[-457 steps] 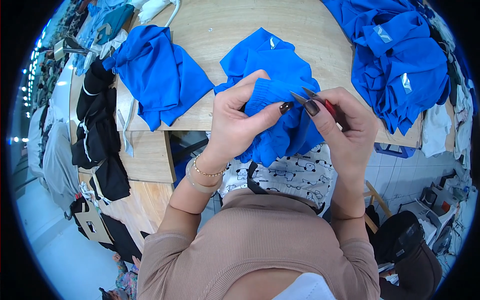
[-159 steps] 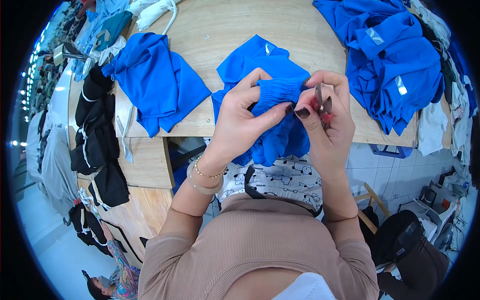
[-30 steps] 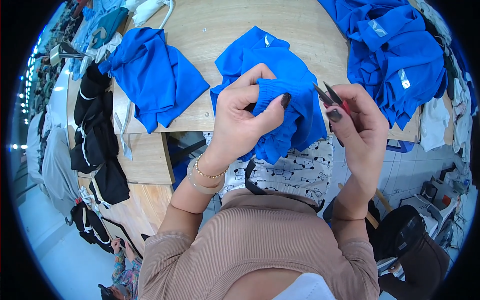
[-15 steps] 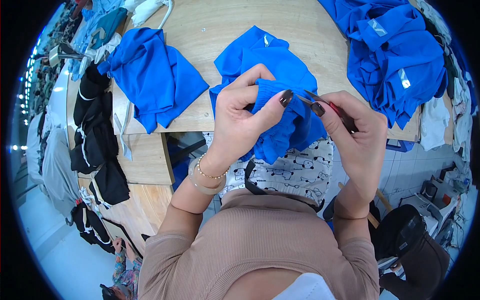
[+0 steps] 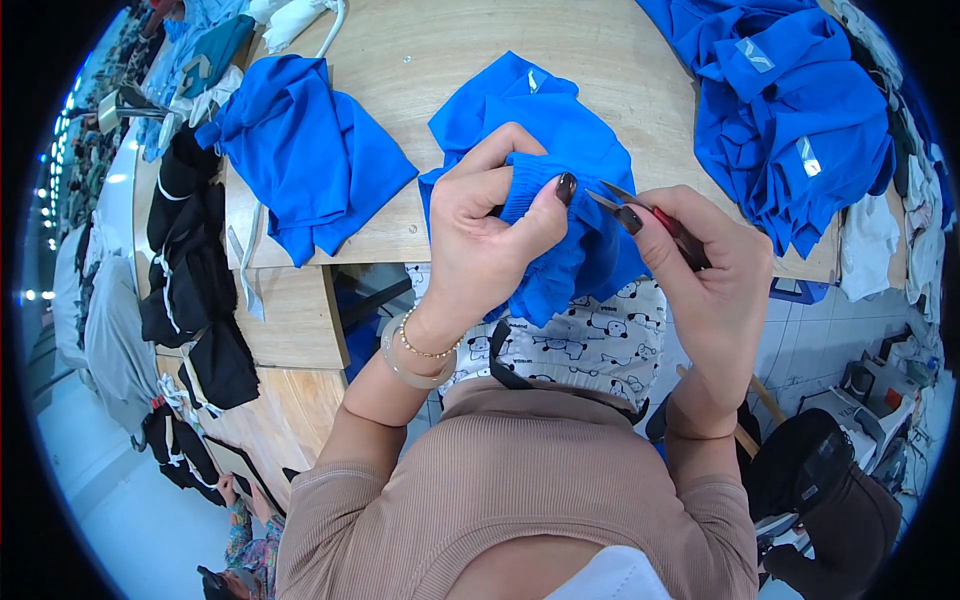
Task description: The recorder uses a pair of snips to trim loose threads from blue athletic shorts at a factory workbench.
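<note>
A blue garment point(image 5: 585, 130) with a gathered elastic waistband spreads over the table's front edge and hangs down toward my lap. My left hand point(image 5: 490, 220) is closed on its waistband, the thumb pressed against the cloth. Just to the right, my right hand point(image 5: 710, 240) grips a small pair of thread snips point(image 5: 622, 198) with red on the handle. Their two blades stand apart and point left at the waistband, close to my left thumb. Whether a thread lies between the blades is too small to tell.
On the wooden table point(image 5: 400, 100), another blue garment point(image 5: 310, 150) lies to the left and a pile of blue garments point(image 5: 790, 110) to the right. Black bundles point(image 5: 190, 240) tied with strips hang at the left. A person in a patterned sleeve point(image 5: 240, 535) is at lower left.
The snips and my right hand have shifted slightly, the blades now a little farther from the cloth. My left hand still holds the waistband, moved slightly left.
</note>
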Demonstrator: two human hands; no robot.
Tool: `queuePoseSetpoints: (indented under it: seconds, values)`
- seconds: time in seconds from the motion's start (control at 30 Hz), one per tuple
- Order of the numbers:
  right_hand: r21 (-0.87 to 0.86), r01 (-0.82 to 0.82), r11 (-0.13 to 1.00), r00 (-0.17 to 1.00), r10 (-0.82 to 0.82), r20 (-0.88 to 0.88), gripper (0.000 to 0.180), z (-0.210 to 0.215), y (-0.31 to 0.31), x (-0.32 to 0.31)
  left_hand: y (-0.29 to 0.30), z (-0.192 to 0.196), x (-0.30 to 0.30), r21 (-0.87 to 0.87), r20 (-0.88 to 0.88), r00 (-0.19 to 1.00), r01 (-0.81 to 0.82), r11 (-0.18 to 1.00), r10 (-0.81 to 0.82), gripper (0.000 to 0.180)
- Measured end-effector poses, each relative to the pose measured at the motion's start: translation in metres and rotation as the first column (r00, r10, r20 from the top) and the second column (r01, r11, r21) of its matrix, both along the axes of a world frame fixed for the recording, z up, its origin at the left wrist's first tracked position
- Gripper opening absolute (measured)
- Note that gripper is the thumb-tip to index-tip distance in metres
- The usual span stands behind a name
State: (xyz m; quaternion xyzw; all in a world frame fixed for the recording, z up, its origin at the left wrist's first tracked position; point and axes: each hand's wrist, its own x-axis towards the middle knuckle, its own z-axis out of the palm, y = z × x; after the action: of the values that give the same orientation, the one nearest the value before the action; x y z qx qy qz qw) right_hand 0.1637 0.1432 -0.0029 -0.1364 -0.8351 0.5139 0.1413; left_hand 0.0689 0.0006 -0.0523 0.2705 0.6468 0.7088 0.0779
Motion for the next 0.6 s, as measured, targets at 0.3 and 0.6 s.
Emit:
queuePoseSetpoints:
  seconds: [0.3,0.6]
  values:
    - [0.006,0.016,1.0,1.0,-0.016,0.017,0.008,0.0018,-0.0024,-0.0005,-0.0004,-0.0003,-0.0003,-0.01,0.022,1.0,0.003,1.0,-0.003,0.009]
    - [-0.023,0.025,0.999,0.999,-0.024,0.039,0.009,0.0042,-0.0045,-0.001,-0.0011,-0.0004,-0.0004,-0.014,0.008,1.0,-0.012,1.0,0.012,0.01]
